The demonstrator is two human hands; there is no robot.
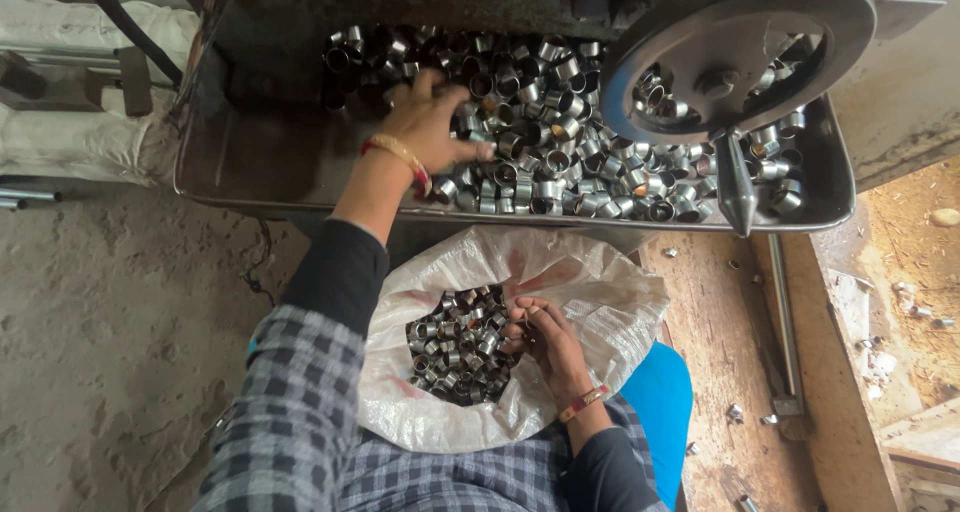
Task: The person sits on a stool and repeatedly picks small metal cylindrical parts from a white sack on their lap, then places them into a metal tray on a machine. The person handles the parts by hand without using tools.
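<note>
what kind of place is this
Probably a small metal-parts workshop: a steel tray heaped with short metal rings, a machine handwheel above it, and a white sack of more rings on the person's lap.

A metal handwheel (738,47) with a pointed spindle (736,184) overhangs a worn wooden bench (735,372); a blue seat (660,397) sits below.

Left hand (432,122) outstretched, fingers spread; right hand (548,344) curled.

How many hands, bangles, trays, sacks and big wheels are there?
Hands: 2, the left hand in the metal rings and the right hand
Bangles: 2, and
Metal tray: 1
White sack: 1
Big wheel: 1
Total: 7
</note>
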